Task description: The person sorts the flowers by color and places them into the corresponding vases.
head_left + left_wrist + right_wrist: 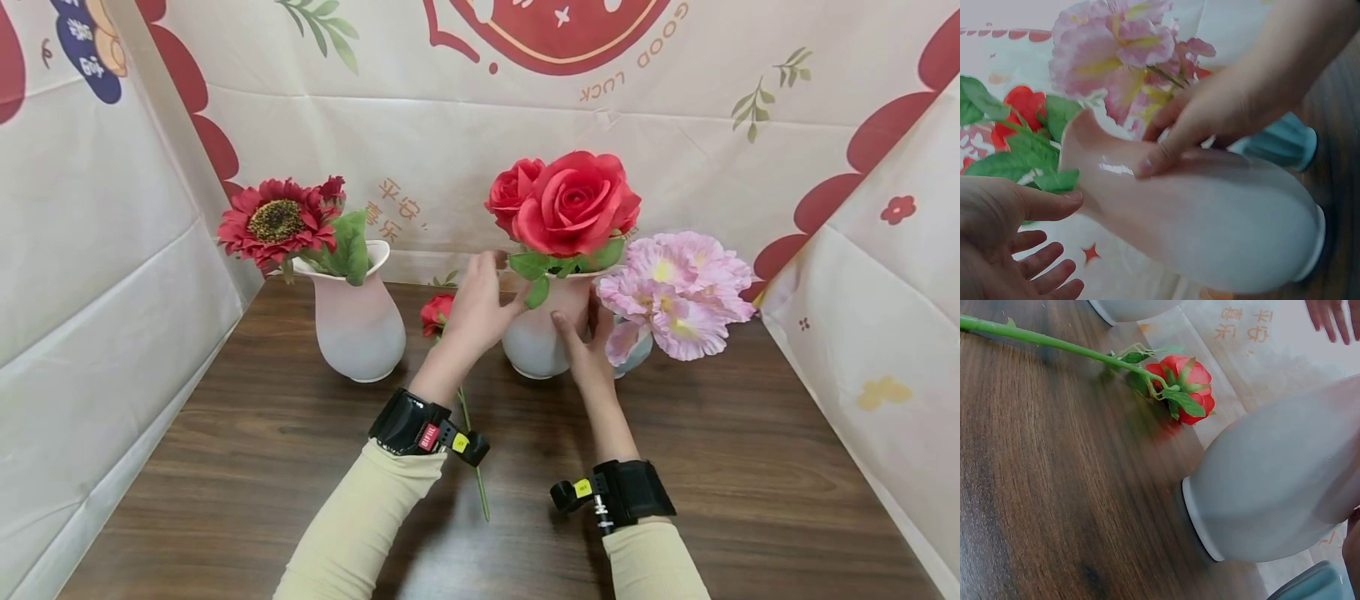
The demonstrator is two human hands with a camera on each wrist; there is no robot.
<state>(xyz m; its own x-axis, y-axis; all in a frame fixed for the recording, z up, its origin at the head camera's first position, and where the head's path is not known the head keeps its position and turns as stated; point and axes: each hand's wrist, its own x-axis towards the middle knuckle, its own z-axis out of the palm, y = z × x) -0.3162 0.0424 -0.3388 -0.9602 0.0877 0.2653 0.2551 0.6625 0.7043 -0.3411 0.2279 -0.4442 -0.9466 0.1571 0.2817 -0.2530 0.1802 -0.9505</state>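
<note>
In the head view, a pink-and-white vase [536,346] stands in the middle of the table and holds large red roses [577,204] with green leaves. My right hand [592,357] grips this vase from the right, its thumb on the front and the other fingers partly hidden behind. On the other side my left hand [478,312] is up near the rim, fingers spread and holding nothing. The left wrist view puts its thumb right at a leaf [1057,180]. A loose red rose [1194,390] lies on the table under my left arm.
A matching vase [360,333] on the left holds dark red flowers [276,221]. Close to the right of the middle vase, a small blue vase [636,354] carries pink flowers [682,292]. Printed cloth [450,133] walls the wooden table [247,467] at the back and sides.
</note>
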